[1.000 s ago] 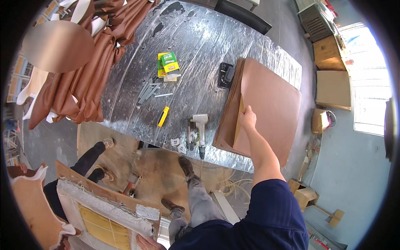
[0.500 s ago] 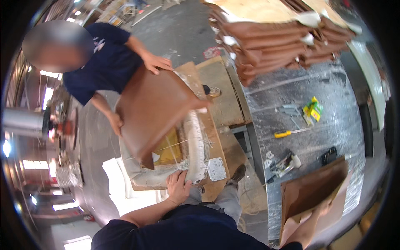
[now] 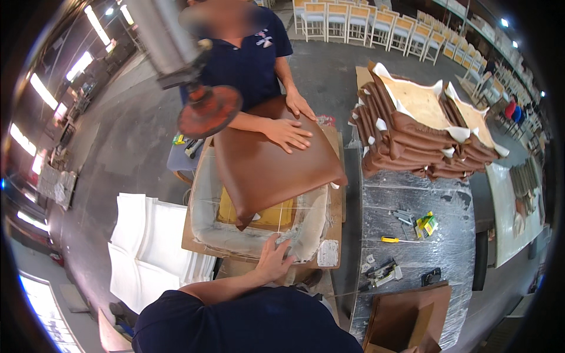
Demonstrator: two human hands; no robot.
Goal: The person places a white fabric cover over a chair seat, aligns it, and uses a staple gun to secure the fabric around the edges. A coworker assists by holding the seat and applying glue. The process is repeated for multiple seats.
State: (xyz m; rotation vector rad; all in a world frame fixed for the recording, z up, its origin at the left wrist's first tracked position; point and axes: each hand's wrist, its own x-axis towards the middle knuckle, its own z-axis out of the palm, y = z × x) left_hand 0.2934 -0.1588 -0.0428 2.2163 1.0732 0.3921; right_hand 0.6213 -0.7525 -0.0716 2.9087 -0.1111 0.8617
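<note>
Compared with half a second ago, the left hand [image 3: 272,262] has shifted along the near rim of the padded seat frame [image 3: 203,220] and now rests there, fingers spread, gripping nothing. Brown seat cover [image 3: 268,162] lies at the hand's 12 o'clock, long axis running 12 to 6, pressed flat by a co-worker's hands [image 3: 288,132]. Right hand: out of view. Foil-covered counter [image 3: 412,194] stands at 3 o'clock.
</note>
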